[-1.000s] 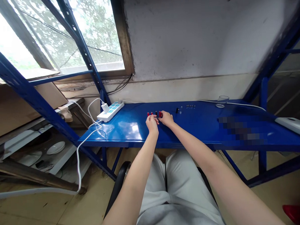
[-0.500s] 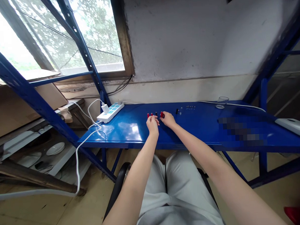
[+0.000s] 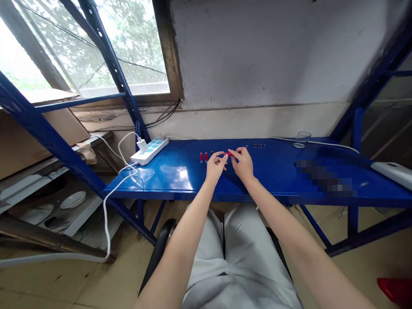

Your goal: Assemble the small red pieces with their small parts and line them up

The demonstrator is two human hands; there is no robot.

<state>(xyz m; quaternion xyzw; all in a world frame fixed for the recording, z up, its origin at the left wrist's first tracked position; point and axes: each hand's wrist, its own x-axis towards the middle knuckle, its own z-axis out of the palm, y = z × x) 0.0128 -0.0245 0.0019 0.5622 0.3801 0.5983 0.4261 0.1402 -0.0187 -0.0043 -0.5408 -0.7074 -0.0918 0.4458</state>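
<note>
Red piece point(image 3: 228, 153) pinched btwn left hand point(image 3: 216, 164) & right hand point(image 3: 243, 162) fingertips, just right of red row point(image 3: 203, 157), looks mid-handling; next move needs steady pinch.

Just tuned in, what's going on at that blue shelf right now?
A seated person has both hands over the blue shelf. The left hand and right hand pinch one small red piece between their fingertips. Two more red pieces stand just left of them. A row of tiny dark parts, a glass and a power strip sit apart.
</note>
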